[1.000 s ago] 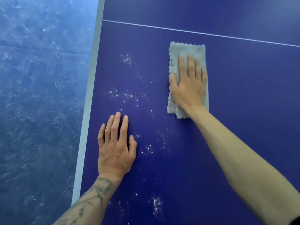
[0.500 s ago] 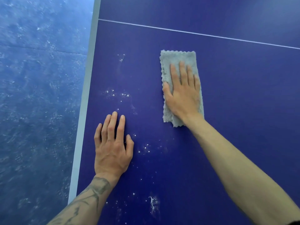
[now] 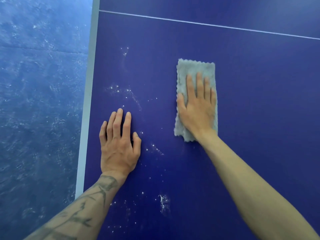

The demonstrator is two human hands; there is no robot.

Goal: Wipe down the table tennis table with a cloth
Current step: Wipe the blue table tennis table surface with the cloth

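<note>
Grey cloth (image 3: 195,70) flat under our right hand (image 3: 197,110), grip wide for even pressure; left hand (image 3: 119,146), wide and empty, braces us on the speckled bench (image 3: 259,118).

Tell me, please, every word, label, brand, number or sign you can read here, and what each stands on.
None: no readable word, label, brand or number shows.
The table tennis table: only a plain white line, no lettering.
The cloth under the right hand: no tag in view.
The tattoo on the left forearm: dark linework, no letters I can make out.
</note>
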